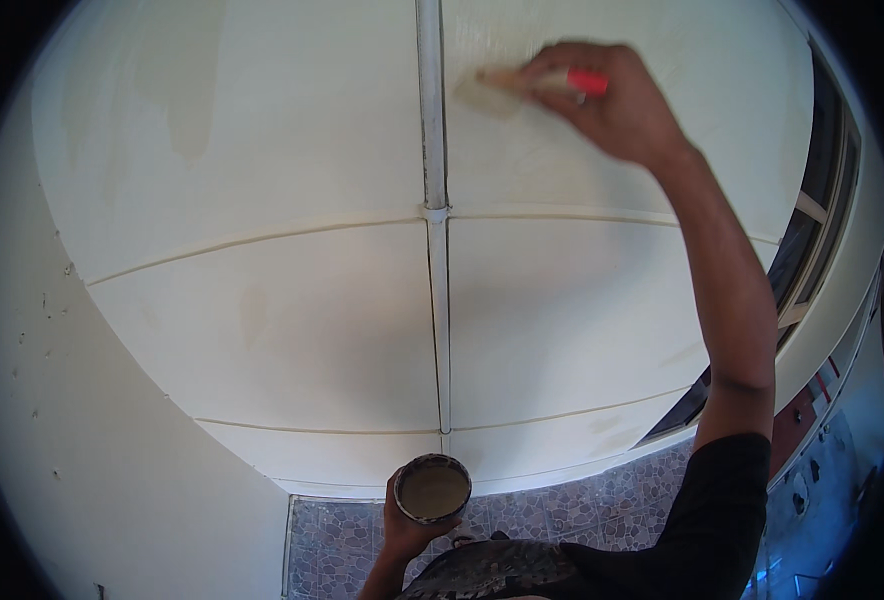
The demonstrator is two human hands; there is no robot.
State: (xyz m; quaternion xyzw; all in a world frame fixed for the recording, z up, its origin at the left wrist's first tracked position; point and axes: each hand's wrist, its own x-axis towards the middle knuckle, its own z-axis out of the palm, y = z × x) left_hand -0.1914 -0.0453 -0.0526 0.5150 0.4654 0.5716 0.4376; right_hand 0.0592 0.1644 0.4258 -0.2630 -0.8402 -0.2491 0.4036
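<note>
High on the white panelled wall [562, 290], right of a vertical pipe [432, 110], my right hand [617, 110] is closed round a paintbrush [502, 82]. A red part of its handle shows by the palm. The bristles, slightly blurred, are at the wall over a tan, wet-looking patch; whether they press on it I cannot tell. Low in the middle, my left hand [407, 528] grips a round paint pot [433, 489] by its side. Its dark rim is smeared, and greyish-beige paint fills the inside. Part of the left fingers is hidden behind the pot.
Thin raised seams cross the wall, and faint tan streaks [192, 90] mark its upper left. A plain side wall [92, 430] with small pits stands at left. Dark-paned windows [812, 220] are at right. Below lies a stone-patterned tiled floor [337, 545].
</note>
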